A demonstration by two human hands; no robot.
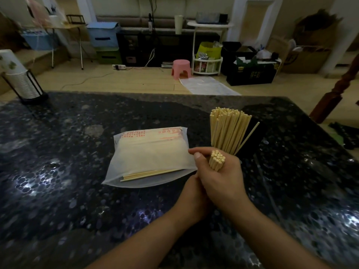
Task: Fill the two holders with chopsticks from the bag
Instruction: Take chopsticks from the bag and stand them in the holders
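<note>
Wooden chopsticks: right hand is gripping a bundle w/ fingers curled; left hand is half-hidden underneath, can't tell. Square ends, then lower into the holder by the bag.

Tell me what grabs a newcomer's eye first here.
The upright fan of pale chopsticks right of centre on the dark speckled counter stands out most. Just below it, the right hand grips a small bundle of chopsticks, the left hand tucked beside it. Left lies the translucent bag.
</note>
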